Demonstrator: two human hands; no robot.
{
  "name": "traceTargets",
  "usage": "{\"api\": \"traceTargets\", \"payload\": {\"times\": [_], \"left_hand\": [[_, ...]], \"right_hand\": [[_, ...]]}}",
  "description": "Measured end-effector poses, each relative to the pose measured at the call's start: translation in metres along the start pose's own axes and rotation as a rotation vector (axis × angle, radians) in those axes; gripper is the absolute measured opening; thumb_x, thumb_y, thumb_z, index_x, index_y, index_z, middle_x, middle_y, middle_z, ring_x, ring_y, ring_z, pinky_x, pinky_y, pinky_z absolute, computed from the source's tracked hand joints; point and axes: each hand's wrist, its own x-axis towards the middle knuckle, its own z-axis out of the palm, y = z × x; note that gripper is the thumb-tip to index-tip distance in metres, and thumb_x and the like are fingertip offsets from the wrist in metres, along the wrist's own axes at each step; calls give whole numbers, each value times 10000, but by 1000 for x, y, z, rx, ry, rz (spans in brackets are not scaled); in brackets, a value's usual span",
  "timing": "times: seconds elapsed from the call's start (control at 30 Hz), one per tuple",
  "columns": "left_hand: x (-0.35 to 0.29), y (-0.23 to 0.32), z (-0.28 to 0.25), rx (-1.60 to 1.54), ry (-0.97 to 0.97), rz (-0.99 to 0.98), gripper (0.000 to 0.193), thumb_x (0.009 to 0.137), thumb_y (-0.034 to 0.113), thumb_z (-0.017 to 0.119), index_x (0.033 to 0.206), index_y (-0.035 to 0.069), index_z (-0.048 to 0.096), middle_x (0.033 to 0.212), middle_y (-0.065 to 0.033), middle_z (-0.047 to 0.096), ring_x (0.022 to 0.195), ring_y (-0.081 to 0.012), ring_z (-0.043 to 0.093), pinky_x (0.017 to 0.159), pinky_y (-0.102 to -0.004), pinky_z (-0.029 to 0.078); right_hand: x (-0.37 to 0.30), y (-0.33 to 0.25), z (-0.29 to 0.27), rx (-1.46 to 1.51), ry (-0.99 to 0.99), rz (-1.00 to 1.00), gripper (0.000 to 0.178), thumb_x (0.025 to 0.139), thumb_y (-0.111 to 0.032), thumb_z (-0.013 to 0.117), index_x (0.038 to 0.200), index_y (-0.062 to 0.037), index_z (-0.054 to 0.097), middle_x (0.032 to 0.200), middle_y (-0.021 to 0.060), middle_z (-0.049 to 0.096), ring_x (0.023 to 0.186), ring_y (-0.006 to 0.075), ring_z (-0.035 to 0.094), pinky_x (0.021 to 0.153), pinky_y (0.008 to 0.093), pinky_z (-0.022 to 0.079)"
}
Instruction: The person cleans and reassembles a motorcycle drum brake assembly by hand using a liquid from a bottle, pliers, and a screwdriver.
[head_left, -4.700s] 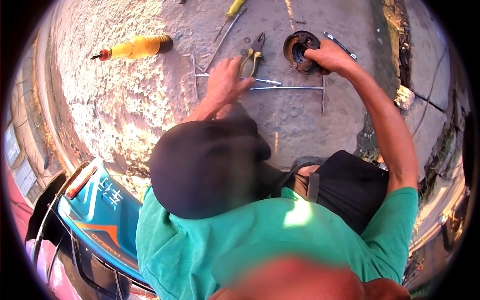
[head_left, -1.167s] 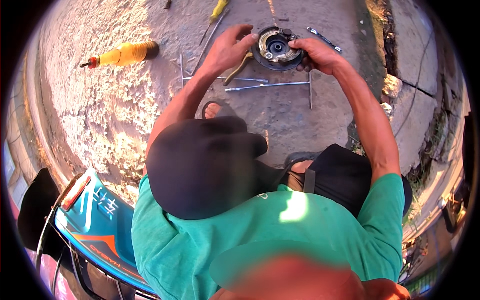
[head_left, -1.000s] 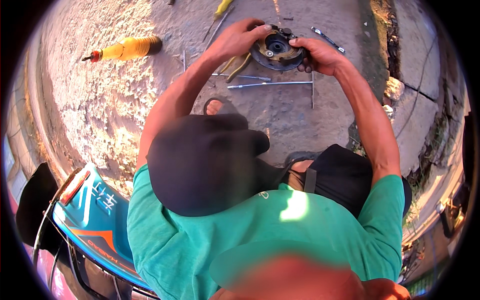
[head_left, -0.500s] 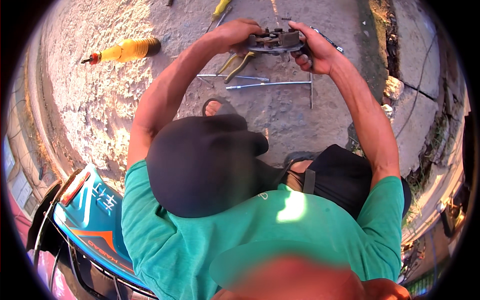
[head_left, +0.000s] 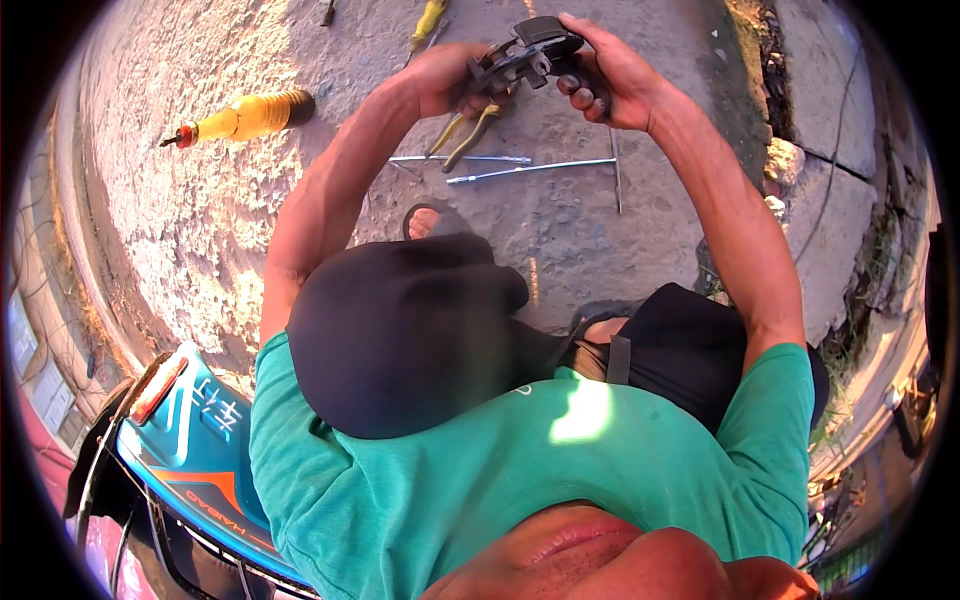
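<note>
Both hands are raised at the far middle around a dark metal mechanical part, blackened with grime and tilted, with a curved black piece on its upper side. My left hand grips its left end; the fingertips are partly hidden behind it. My right hand is closed at its right end, the thumb along the top edge and blackened fingers curled below. Just under the part, pliers with yellow-and-dark handles lie on the ground. Nearer to me is a T-handle wrench, with another thin metal rod beyond it.
On the rough concrete ground, a bottle of amber liquid lies at left. A yellow-handled screwdriver is beyond my left hand. Cracked slabs and stones line the right. A blue panel of a vehicle stands near left.
My hands have lifted the metal part slightly away from me and turned it, so another side faces up. The slim metal tool by my right hand no longer shows.
</note>
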Motion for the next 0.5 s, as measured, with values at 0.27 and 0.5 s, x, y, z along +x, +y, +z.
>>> {"api": "traceTargets", "payload": {"times": [0.27,0.5], "left_hand": [[-17,1,18,515,490,402,350,1065,270,538,1303,42,657,1034,-99,727,827,-149,656,691,-272,498],[-43,1,28,836,620,835,410,1030,226,638,1382,19,606,1162,-169,736,1078,-235,712,937,-352,546]], "right_hand": [[-11,-1,17,-30,1,-177,597,984,-719,514,971,-145,677,746,-38,653,554,62,540,455,204,378],[-3,15,3,-506,2,-375,580,909,-635,706,1149,-107,710,965,-14,692,832,85,597,639,248,451]]}}
